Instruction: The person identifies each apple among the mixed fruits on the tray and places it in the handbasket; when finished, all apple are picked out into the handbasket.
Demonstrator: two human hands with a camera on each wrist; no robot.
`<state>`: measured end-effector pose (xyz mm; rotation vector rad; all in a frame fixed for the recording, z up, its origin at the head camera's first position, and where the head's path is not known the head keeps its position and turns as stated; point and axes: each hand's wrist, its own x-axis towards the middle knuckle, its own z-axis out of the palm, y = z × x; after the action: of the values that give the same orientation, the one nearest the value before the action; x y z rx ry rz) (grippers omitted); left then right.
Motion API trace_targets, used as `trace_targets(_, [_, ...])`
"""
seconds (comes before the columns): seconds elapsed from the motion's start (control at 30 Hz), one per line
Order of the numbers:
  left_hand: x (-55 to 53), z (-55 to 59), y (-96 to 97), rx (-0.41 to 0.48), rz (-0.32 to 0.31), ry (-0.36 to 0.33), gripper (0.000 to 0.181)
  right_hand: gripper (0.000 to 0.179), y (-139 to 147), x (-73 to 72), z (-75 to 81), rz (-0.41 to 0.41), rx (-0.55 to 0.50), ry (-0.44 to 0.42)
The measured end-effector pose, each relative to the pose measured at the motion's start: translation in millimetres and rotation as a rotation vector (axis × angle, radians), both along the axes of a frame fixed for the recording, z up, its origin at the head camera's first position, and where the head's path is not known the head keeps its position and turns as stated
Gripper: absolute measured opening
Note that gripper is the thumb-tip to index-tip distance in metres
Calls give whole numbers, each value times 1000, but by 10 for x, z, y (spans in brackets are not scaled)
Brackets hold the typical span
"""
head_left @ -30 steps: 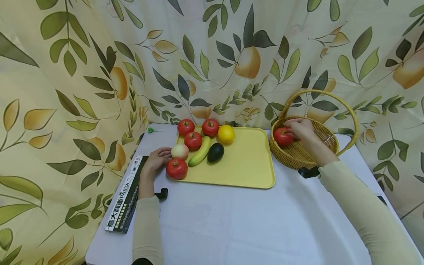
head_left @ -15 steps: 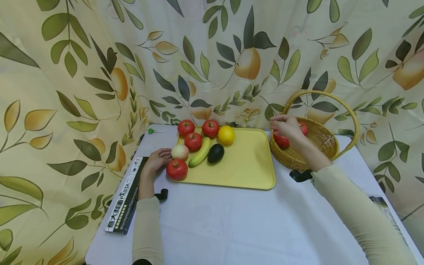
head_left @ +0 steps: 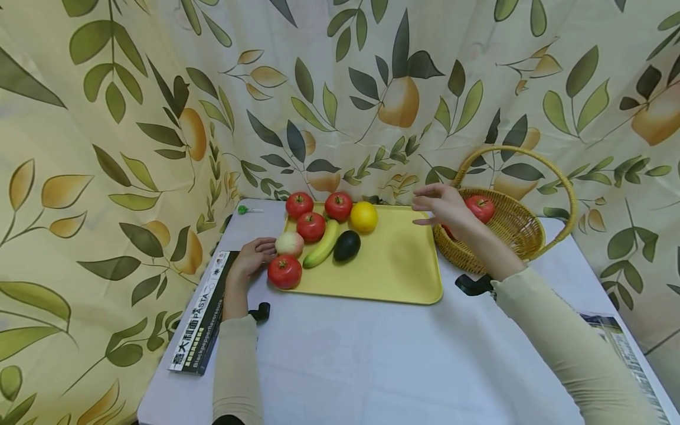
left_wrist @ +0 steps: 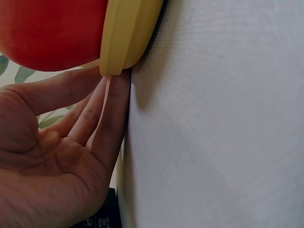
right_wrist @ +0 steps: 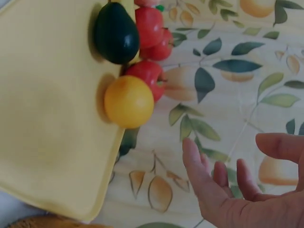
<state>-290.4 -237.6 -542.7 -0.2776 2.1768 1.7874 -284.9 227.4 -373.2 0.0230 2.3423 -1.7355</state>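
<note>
My right hand point(head_left: 446, 209) is raised with fingers spread between the basket's left rim and the tray's right end, nothing in it. Behind it in the wicker basket point(head_left: 510, 245), a red apple point(head_left: 481, 208) shows, and a second is mostly hidden by the hand. My left hand point(head_left: 252, 260) rests at the left edge of the yellow tray point(head_left: 382, 277); its fingertips touch the rim in the left wrist view. Nearest to it are a pale peach point(head_left: 289, 243) and a red apple point(head_left: 284, 271). The tray also bears more apples, a banana point(head_left: 321, 245), an avocado point(head_left: 347, 245) and a yellow orange-like fruit point(right_wrist: 129, 101).
A black and white pasta box point(head_left: 204, 313) lies by the left forearm. Behind the tray's left corner is a small green-headed item point(head_left: 243, 209). The basket's tall handle point(head_left: 564, 183) arches up at the right. A printed sheet point(head_left: 611, 330) lies near the right sleeve, and a patterned curtain hangs behind.
My right hand has let go of the apple in the basket, opened, and moved left out over the rim toward the tray. The left hand has stayed in place.
</note>
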Motion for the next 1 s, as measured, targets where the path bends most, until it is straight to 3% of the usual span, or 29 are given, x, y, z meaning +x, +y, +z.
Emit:
trace_targets(0.57, [-1, 14, -7, -6, 3, 4, 61, 43, -335, 109, -42, 156, -47, 12])
trace_targets(1.0, [1, -28, -5, -8, 5, 25, 60, 38, -655, 229, -214, 221, -97, -1])
